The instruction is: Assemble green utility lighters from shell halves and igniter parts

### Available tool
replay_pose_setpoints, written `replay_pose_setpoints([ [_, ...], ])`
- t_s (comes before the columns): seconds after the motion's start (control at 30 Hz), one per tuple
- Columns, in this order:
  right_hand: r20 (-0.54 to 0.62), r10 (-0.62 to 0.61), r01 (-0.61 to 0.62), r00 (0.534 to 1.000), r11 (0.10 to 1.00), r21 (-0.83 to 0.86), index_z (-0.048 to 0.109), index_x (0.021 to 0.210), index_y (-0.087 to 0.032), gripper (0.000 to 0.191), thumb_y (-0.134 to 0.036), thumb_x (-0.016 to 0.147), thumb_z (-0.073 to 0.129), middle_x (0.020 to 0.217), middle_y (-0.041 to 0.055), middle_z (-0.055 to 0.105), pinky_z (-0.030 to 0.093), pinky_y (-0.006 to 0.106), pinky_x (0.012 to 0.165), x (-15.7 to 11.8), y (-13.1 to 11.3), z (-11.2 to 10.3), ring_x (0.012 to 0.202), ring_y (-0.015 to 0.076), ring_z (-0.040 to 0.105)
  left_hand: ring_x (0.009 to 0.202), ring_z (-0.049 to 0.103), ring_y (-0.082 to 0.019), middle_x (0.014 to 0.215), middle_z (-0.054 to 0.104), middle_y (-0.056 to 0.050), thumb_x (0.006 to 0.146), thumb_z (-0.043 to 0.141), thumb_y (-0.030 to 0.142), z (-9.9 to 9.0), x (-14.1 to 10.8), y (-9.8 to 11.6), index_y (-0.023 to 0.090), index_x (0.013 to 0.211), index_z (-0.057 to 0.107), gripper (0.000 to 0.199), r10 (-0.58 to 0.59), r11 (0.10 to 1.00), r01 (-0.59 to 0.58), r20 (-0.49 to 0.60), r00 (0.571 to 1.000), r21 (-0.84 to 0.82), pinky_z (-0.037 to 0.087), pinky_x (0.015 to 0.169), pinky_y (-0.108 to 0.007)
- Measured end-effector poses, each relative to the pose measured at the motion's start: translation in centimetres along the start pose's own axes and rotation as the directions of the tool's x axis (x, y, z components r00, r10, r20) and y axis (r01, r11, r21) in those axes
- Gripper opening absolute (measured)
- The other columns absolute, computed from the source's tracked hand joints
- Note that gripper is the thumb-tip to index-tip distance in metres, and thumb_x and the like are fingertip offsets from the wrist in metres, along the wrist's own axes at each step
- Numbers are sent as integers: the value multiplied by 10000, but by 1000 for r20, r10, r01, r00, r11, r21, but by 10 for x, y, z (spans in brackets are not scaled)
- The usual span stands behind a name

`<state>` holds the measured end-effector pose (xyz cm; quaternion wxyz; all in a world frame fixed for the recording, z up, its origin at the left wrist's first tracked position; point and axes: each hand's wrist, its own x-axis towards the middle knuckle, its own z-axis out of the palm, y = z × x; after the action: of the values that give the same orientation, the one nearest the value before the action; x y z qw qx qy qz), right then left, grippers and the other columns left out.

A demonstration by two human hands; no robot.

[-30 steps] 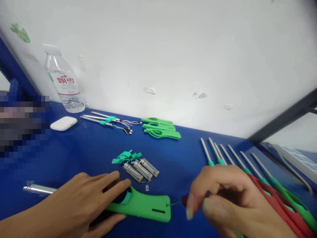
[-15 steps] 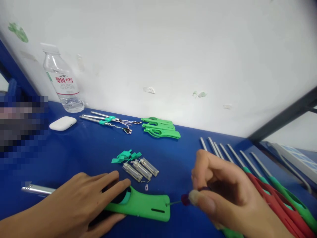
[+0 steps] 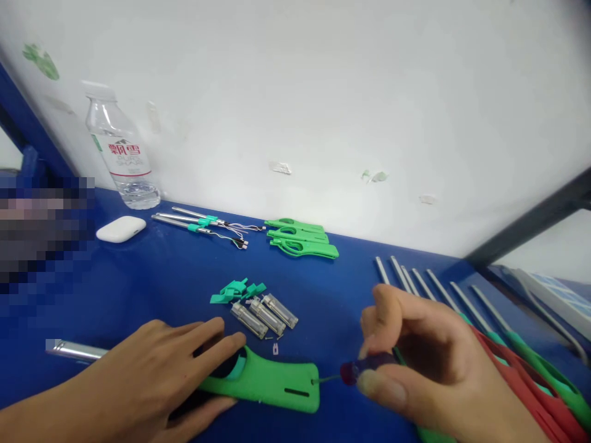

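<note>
My left hand (image 3: 161,375) is wrapped round a green long-nosed lighter (image 3: 277,381) and holds it against the blue table. The lighter's metal tube (image 3: 78,351) sticks out on the left past my wrist. Between thumb and fingers of my right hand (image 3: 425,363) is a small screwdriver (image 3: 364,367) with a dark red and purple handle. Its thin shaft meets the small hole at the lighter's right end. Just behind the lighter lie several clear fuel tanks (image 3: 265,315), teal plastic pieces (image 3: 235,290) and a tiny pale clip (image 3: 276,349).
Three green half-shells (image 3: 302,239) and wired metal tubes (image 3: 198,221) lie at the back. A water bottle (image 3: 120,154) and a white case (image 3: 120,229) stand at the left. Red and green lighters (image 3: 526,363) are lined up at the right, partly behind my right hand.
The fingers of my right hand have shifted on the screwdriver, so more of its handle shows. The whole view has drifted slightly. My left hand keeps its hold on the lighter.
</note>
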<state>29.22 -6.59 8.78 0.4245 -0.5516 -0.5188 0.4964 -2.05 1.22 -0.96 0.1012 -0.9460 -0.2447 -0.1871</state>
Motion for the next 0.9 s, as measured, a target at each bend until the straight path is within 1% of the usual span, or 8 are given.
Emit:
replay_pose_setpoints([
  [0.07,-11,-5,5,1000,1000,9,655,742,-234,452,-444,699,1053,630,-78,481,306,228,542,0,-4,3,584,87,382,982,816,-172,1254,807,-20,1213,292,397,0,0,0,299,1486,531,376,-7,1000,7,-5,1000,-5,537,774,-346],
  [0.17,29,81,-83,996,995,56,743,853,-257,418,-550,754,1023,633,-90,465,304,212,489,-5,-4,2,501,61,368,981,815,-179,1245,808,-23,1208,309,389,1,-1,-1,303,1494,530,372,-10,1000,10,-12,1000,1,534,783,-349],
  [0.3,100,27,-29,995,999,16,849,896,-279,469,-744,937,804,579,-57,536,470,264,566,-10,3,-6,446,81,470,955,812,-181,1225,807,-23,1211,301,394,1,-1,-1,294,1470,546,370,-3,1000,3,-11,1000,4,541,772,-354],
  [0.4,186,14,-19,982,999,28,864,956,-287,518,-744,1057,641,497,-70,475,507,294,632,-7,6,-8,444,100,446,965,813,-176,1226,804,-25,1224,236,415,1,-1,-1,287,1468,541,411,0,1000,0,-7,1000,15,547,769,-352],
  [0.53,122,0,-8,993,998,67,787,863,-248,397,-620,876,926,619,-60,533,371,237,526,1,3,-4,526,93,434,963,814,-190,1229,804,-28,1202,308,362,-1,0,0,283,1480,546,375,9,1000,-9,0,1000,21,559,756,-352],
  [0.67,38,-9,6,999,996,88,616,754,-228,505,-409,686,1083,623,-87,476,282,222,538,3,-3,1,575,82,341,951,814,-217,1236,802,-54,1154,391,314,0,-1,-1,283,1482,569,374,-2,1000,2,20,1000,6,576,750,-363],
  [0.8,121,27,-37,992,996,80,747,917,-250,397,-560,830,980,625,-88,441,289,218,485,-3,-2,-2,510,75,374,976,818,-225,1261,808,-41,1113,486,316,5,-5,-1,325,1521,577,418,-36,998,36,8,999,-52,580,786,-350],
  [0.9,131,-17,15,991,1000,14,828,973,-248,447,-686,1012,754,589,-58,514,366,239,507,-6,3,-6,467,79,438,973,819,-222,1285,808,-32,1105,523,344,9,-9,-2,356,1535,582,434,-55,996,55,2,998,-66,578,825,-339],
])
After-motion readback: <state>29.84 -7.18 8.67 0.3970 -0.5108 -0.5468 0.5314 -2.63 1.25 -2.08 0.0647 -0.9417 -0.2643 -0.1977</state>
